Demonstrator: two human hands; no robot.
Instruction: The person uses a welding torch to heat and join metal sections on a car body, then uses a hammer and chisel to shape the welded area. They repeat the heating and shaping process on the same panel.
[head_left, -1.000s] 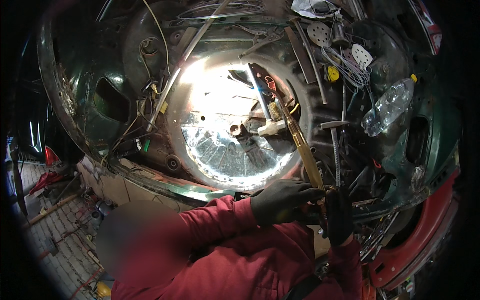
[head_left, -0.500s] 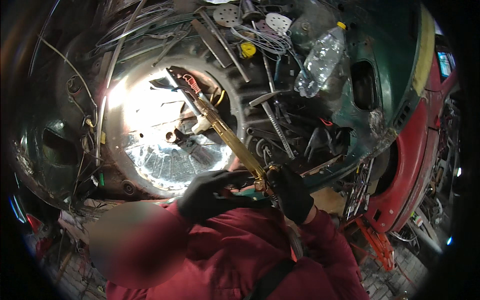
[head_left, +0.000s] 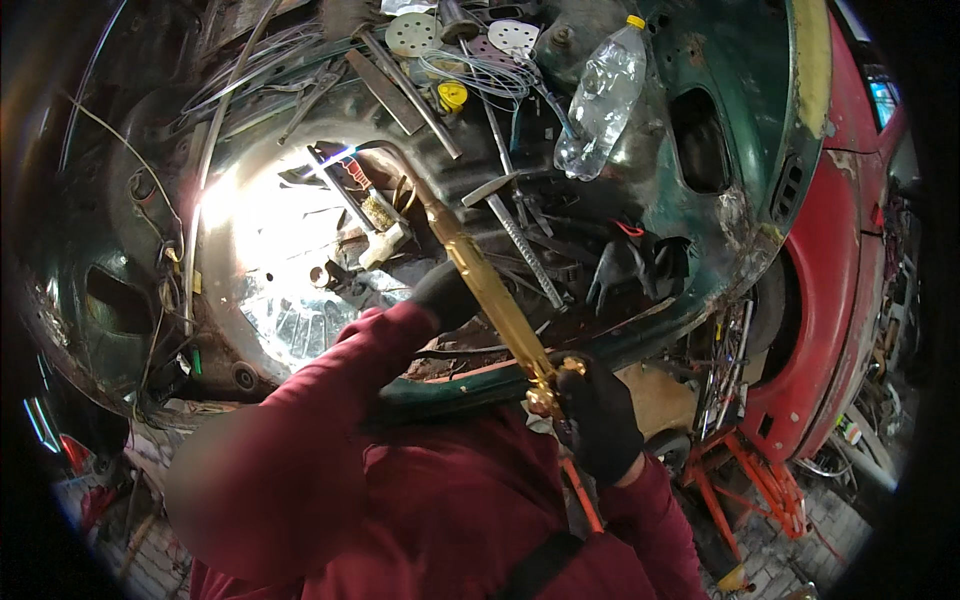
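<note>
In my black-gloved right hand [head_left: 600, 418] is the valve end of a brass gas torch [head_left: 492, 292], its fingers closed round the knobs. A red hose [head_left: 582, 495] runs down from that end. The torch slants up and left to a bent tip, where a bluish-white streak shows. My gloved left hand [head_left: 446, 296] is stretched forward over the round well's near side, beside the torch's middle; its fingers are hidden. Beyond it, a brush with a red handle [head_left: 356, 172] and a pale block-like piece [head_left: 384, 246] lie in the brightly lit well [head_left: 255, 300].
A hammer [head_left: 520, 245], a flat file [head_left: 384, 92], a coil of wire [head_left: 485, 75] and a clear plastic bottle [head_left: 604, 98] lie on the green car body. A spare black glove [head_left: 618, 270] rests at the right. A red car panel [head_left: 830, 320] stands farther right.
My left hand has moved forward and up, from near the torch's valve end toward the well. The torch's tip has swung right. My right hand still holds the torch, slightly lower and farther right.
</note>
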